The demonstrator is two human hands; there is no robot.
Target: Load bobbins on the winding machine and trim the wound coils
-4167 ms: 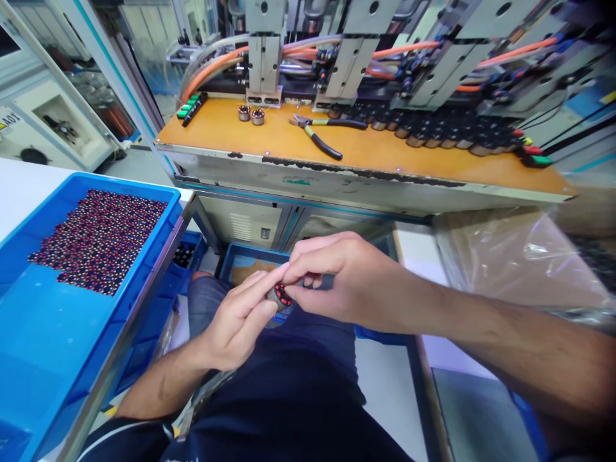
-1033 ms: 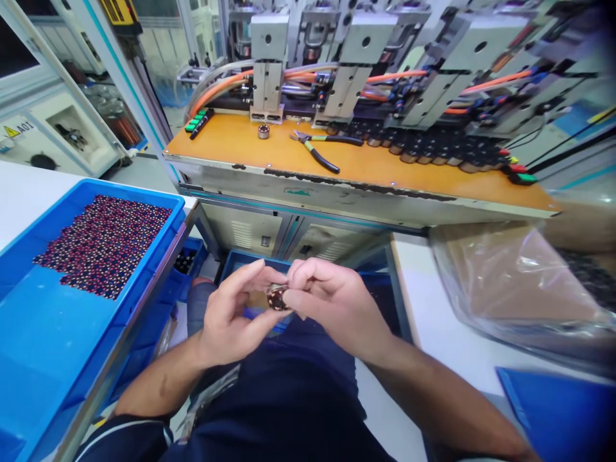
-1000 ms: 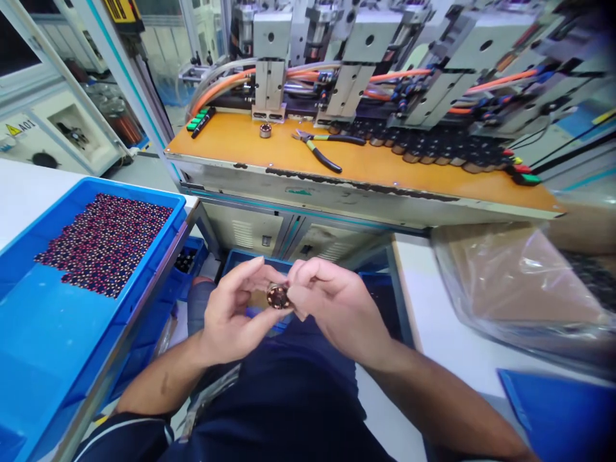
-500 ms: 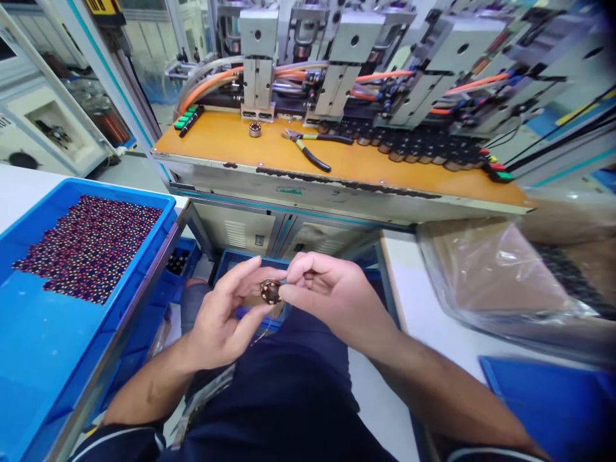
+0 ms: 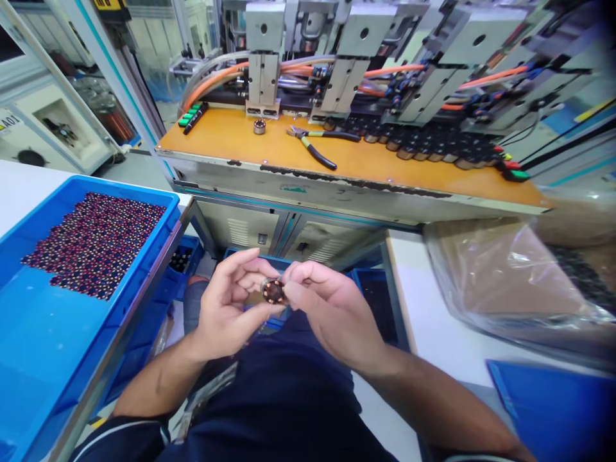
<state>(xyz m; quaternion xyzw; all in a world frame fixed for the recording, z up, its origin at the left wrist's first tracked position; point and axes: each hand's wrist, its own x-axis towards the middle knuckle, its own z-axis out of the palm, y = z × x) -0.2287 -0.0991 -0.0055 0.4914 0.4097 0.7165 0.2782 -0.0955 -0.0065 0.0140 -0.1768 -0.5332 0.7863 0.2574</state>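
Note:
A small round motor part (image 5: 273, 291) with a dark centre and copper-coloured spots round its rim is held up in front of my body. My left hand (image 5: 231, 305) grips it from the left, thumb below and fingers behind. On its right side, my right hand (image 5: 325, 301) pinches at the edge with thumb and forefinger, the other fingers curled. Whether a thin wire lies between those fingertips is too small to tell.
Pliers (image 5: 315, 144), a similar round part (image 5: 259, 126) and rows of dark cylinders (image 5: 418, 144) lie on the orange machine ledge (image 5: 216, 138). Left is a blue tray (image 5: 43, 333) with many small parts (image 5: 103, 240). A plastic-wrapped box (image 5: 500, 276) stands right.
The round part has turned so its face shows more fully. My right hand's fingers have closed in nearer to its edge. The whole view has shifted slightly.

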